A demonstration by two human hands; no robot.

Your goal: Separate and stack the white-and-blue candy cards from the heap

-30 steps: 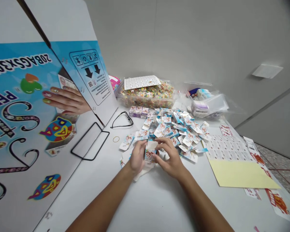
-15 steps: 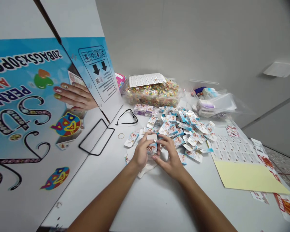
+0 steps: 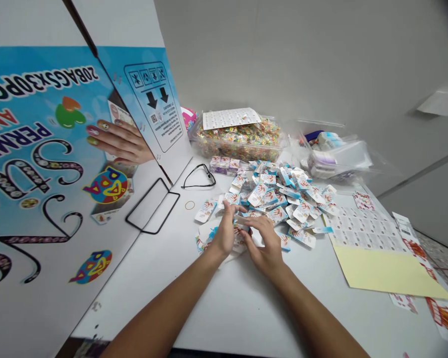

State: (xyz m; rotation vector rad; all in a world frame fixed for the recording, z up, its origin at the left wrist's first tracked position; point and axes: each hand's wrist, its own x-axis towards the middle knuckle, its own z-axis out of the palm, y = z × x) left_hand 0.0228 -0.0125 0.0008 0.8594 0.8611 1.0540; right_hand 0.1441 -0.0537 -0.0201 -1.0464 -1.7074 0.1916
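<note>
Grey wall [image 3: 302,59] fills the upper right of the head view, above a white table [image 3: 224,313]; a printed carton [image 3: 11,313] stands along the left side. Near the middle of the frame, a small box [image 3: 239,239] sits between the two hands, mostly hidden by them. The left hand [image 3: 226,232] is turned edge-on beside it, palm inward; the right hand [image 3: 266,243] has its fingers bent toward it. Whether either is pinching the box cannot be told. Just beyond lies a heap of similar boxes [image 3: 268,194].

Judging by the look of it, the box is thin card: very light, fairly stiff along its folds, smooth, easily dented across its flat faces. It is probably best held lightly by its narrow side edges, keeping the flap free.
</note>
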